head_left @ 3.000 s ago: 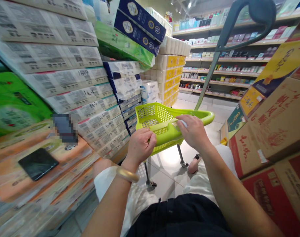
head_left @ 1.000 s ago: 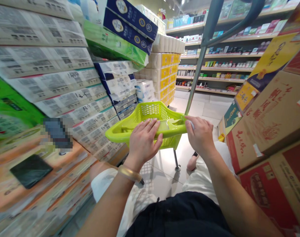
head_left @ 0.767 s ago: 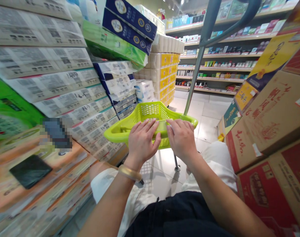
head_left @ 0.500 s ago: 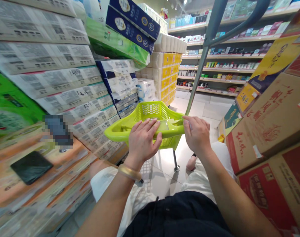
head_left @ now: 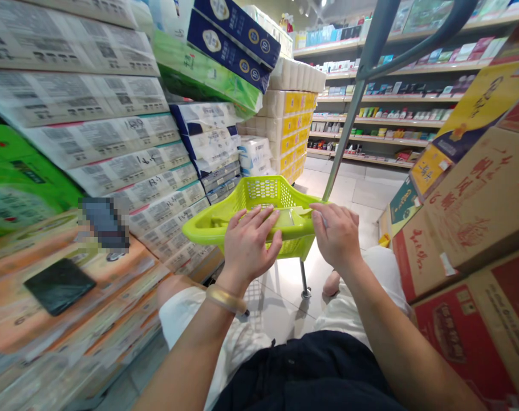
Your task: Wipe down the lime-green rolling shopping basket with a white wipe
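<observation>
The lime-green plastic basket (head_left: pixel 263 197) stands on thin metal legs (head_left: pixel 304 282) on the tiled floor (head_left: pixel 370 194) of a shop aisle, just in front of the person's knees. Its mesh walls face away and its broad near rim faces the person. A grey handle bar (head_left: pixel 349 125) slants up from its right side and out of the top of the view.

The left hand (head_left: pixel 247 242) lies palm down on the near rim. Its fingers (head_left: pixel 259 220) are stretched out flat and slightly spread, clasping nothing. A gold-coloured bangle (head_left: pixel 225 299) sits on that wrist.

The right hand (head_left: pixel 339 234) is at the right end of the same rim, close beside the left but not touching it. Its fingers (head_left: pixel 323 214) are bent, with the tips on the rim's edge. I cannot tell whether they grip the rim or only press on it.

On the left, wrapped paper packs (head_left: pixel 114 131) are stacked high, and a black phone (head_left: pixel 59 285) lies flat on a lower orange pack. Blue boxes (head_left: pixel 238 40) rest tilted on top of the stack, and yellow-labelled roll packs (head_left: pixel 291 125) stand beyond it. Cardboard cartons (head_left: pixel 469 211) with red print are piled on the right. Stocked shelves (head_left: pixel 392 123) run across the far end of the aisle.
</observation>
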